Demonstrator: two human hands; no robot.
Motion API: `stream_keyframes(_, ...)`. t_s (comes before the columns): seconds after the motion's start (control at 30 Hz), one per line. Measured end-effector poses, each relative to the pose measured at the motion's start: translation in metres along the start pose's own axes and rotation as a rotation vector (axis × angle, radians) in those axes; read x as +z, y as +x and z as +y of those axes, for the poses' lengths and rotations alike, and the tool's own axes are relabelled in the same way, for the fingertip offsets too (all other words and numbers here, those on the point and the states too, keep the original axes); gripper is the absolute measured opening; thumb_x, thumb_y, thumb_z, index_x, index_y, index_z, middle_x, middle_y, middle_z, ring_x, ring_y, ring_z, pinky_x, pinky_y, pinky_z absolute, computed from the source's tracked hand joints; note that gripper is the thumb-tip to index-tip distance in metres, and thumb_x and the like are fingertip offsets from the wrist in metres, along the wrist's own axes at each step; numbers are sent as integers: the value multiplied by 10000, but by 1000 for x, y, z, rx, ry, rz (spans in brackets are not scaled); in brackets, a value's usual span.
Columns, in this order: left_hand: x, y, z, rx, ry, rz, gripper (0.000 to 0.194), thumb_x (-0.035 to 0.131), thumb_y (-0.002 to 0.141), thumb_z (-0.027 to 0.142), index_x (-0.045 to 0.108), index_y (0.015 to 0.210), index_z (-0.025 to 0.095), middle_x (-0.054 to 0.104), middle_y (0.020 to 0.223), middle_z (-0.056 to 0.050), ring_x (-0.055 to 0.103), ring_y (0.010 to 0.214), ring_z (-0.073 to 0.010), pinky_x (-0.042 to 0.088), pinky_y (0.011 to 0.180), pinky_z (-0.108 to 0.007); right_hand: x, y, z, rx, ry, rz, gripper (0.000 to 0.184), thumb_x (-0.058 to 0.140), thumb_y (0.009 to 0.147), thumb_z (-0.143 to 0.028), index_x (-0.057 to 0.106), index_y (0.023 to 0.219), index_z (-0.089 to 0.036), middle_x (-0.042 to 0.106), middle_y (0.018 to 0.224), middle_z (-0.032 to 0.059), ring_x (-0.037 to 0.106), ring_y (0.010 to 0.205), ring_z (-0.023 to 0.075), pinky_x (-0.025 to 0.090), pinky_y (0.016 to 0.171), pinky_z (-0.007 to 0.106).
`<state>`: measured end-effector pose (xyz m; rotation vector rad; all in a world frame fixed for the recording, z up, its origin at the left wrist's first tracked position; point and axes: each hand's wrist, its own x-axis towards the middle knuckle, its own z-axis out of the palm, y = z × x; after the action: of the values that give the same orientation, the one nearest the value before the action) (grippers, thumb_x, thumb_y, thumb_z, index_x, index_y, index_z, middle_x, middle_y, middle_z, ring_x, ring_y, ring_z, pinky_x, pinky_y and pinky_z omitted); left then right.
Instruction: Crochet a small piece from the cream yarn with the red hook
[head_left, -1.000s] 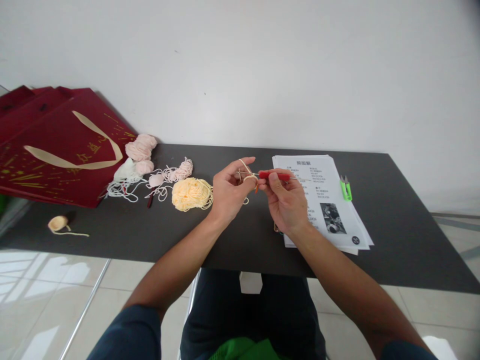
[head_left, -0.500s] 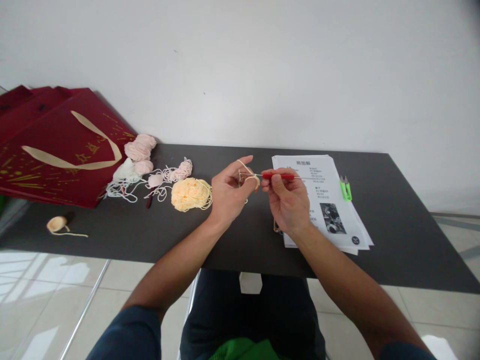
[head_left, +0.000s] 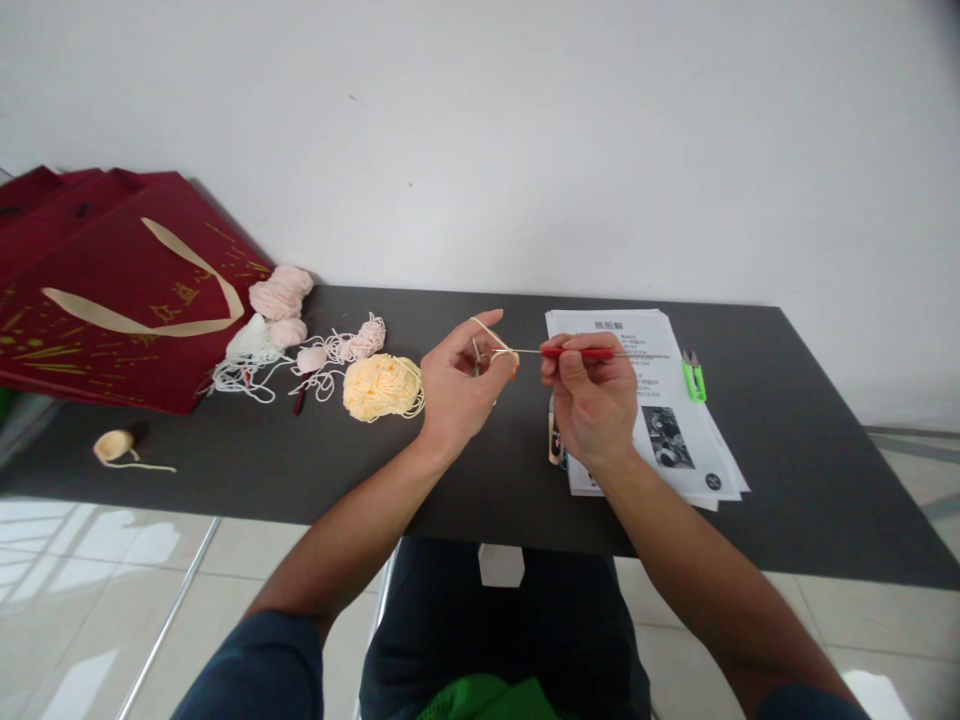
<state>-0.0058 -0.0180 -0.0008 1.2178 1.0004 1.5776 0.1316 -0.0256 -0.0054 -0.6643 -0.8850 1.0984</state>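
The red-handled hook (head_left: 581, 354) is held roughly level above the tabletop (head_left: 787, 450) by the right hand (head_left: 596, 395), whose grip is closed on the handle between thumb and fingers. The thin metal shaft is directed toward the left hand (head_left: 463, 385), where its end is set among the pale yarn strand (head_left: 495, 335). The strand is carried over a raised finger and pinched near the thumb tip, the left grip being closed there but spread above. The yellow yarn ball (head_left: 382, 387) is seen just beside the left wrist side. Printed sheets (head_left: 660, 335) are partly covered by the right hand; green snips (head_left: 694, 380) are noted at their right edge. Dark-red bags (head_left: 97, 270) are stood at far left
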Motion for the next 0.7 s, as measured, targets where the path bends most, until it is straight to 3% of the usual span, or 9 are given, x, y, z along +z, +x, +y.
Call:
stream_keyframes(0.37,1,0,1,9,-29,45,389,816,757,163,751,1131,243,711,768,38,649,691,-109,542,738,-279,-9,5,-5,-100,-94,-12,240,849,838,-410,655,878,-273,747,884,-18,608,627,99,478,568,263)
stream_keyframes(0.7,2,1,1,-4,-29,77,400,833,750,199,741,1138,234,705,763,40,630,679,-109,541,742,-281,-10,5,-3,-143,-110,1,200,842,848,-372,673,888,-275,758,896,-17,637,638,102,504,569,264)
